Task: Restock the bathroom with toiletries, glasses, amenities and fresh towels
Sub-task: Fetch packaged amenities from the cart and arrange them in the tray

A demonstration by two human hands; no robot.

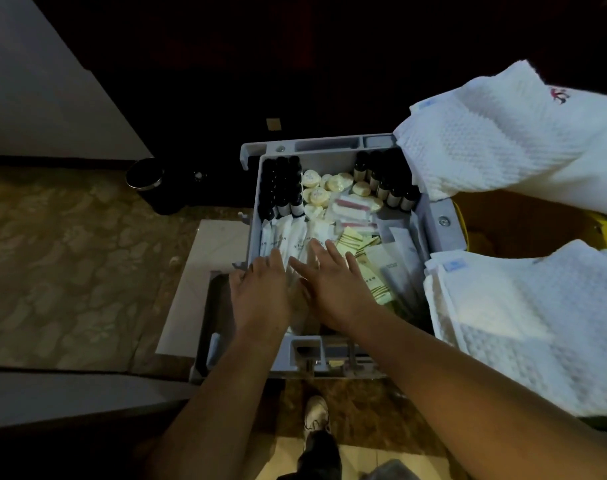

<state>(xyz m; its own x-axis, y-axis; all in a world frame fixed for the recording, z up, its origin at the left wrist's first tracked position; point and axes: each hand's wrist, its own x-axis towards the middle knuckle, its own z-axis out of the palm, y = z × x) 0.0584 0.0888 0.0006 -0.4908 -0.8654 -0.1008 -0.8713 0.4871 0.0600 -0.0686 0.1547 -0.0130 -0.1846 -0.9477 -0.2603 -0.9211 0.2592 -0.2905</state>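
Observation:
A grey plastic tray (437, 216) on a cart holds the amenities. Small dark bottles (281, 188) fill its far left corner, more dark bottles (386, 183) the far right. Round wrapped soaps (317, 195) lie between them. White sachets (281, 240) and yellow-green packets (367, 261) fill the near half. My left hand (260, 292) lies flat on the white sachets, fingers straight. My right hand (333, 282) reaches over the sachets beside it, fingers spread, holding nothing that shows. Folded white towels (502, 143) hang at the right, another white towel stack (523, 320) below them.
A dark round waste bin (146, 174) stands on the patterned floor at the left. A white flat sheet (198, 278) lies beside the cart. A yellow bag opening (523, 223) sits behind the tray. My shoe (315, 417) shows below the cart.

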